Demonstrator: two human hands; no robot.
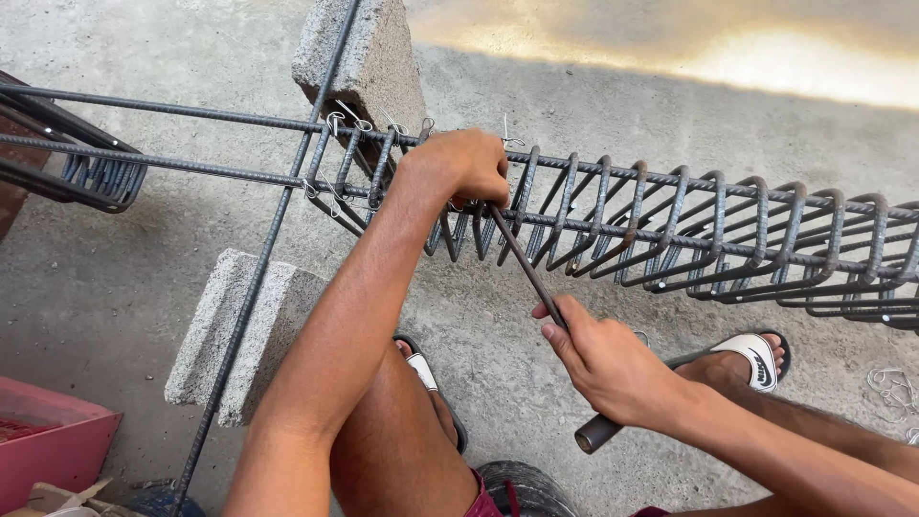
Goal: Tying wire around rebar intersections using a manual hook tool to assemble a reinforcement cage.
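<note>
Two concrete blocks [251, 330] on the concrete floor [96, 278] carry a long rebar cage [670, 225] of straight bars and many bent stirrups, running left to right across the far side. A red crate [48, 440] sits near left. The left hand [461, 165] is closed around a bar of the cage. The right hand [598, 359] is clamped on a thin metal hook tool [536, 287], whose tip meets the cage just beside the left hand. Small wire ties [335, 120] cling to the far-left bars.

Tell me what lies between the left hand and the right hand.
In the head view, a thin metal rod tool spans the gap from the left hand on the rebar cage down to the right hand. Bare concrete floor lies beneath.
</note>
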